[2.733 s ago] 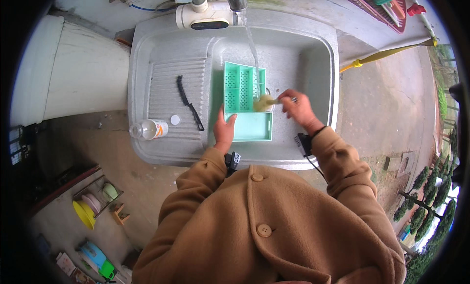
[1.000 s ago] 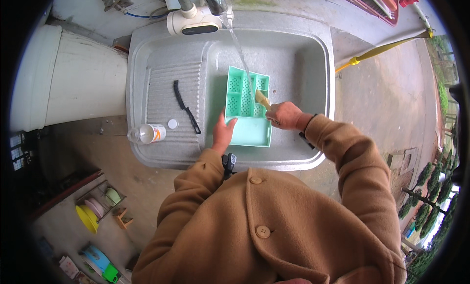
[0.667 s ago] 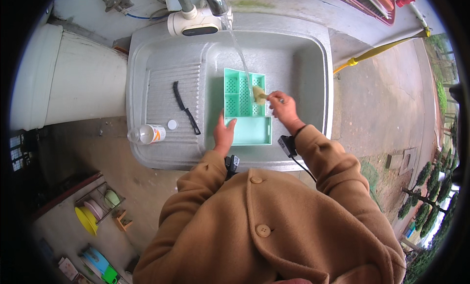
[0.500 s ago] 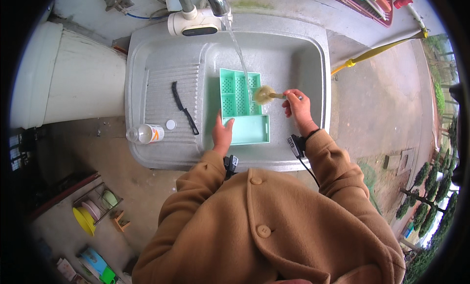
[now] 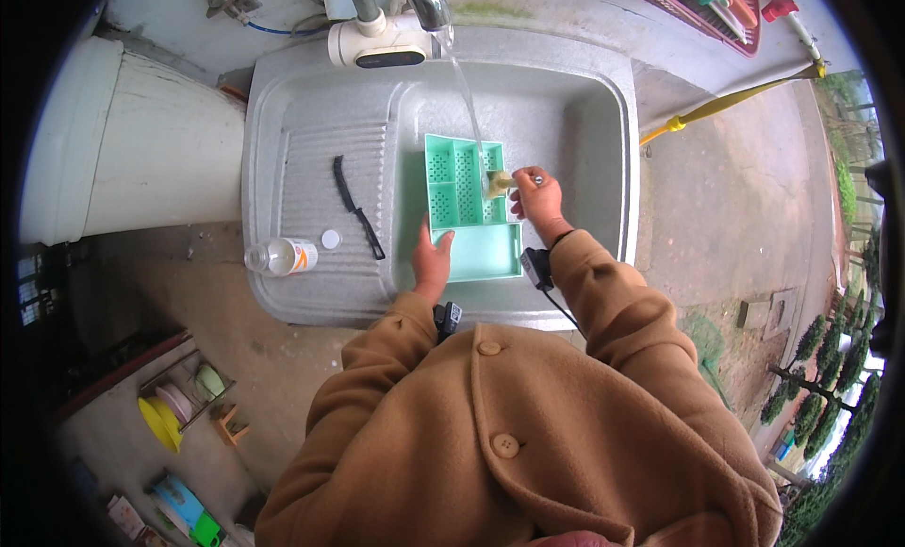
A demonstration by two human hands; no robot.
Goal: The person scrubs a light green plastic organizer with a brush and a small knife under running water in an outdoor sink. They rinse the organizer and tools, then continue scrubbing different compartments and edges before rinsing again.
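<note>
A mint-green plastic organizer box (image 5: 481,253) with perforated compartments sits in the grey sink basin (image 5: 566,113). My left hand (image 5: 433,260) grips its near left side, thumb over the rim. In my right hand (image 5: 539,204) is the handle of a round pale-bristled brush (image 5: 499,183). The brush head is at the right-hand compartments, its bristles in the box. Water (image 5: 469,99) runs from the metal faucet (image 5: 426,5) down into the box beside the brush.
On the ribbed drainboard (image 5: 311,160) at left lie a black long-handled brush (image 5: 356,207), a clear bottle (image 5: 281,256) and a white cap (image 5: 330,239). A white water heater (image 5: 377,43) is on the faucet. A large white barrel (image 5: 156,141) stands left of the sink.
My right hand has moved left, carrying the brush from beside the box into its right-hand compartments. My left hand stays on the box, which has barely shifted.
</note>
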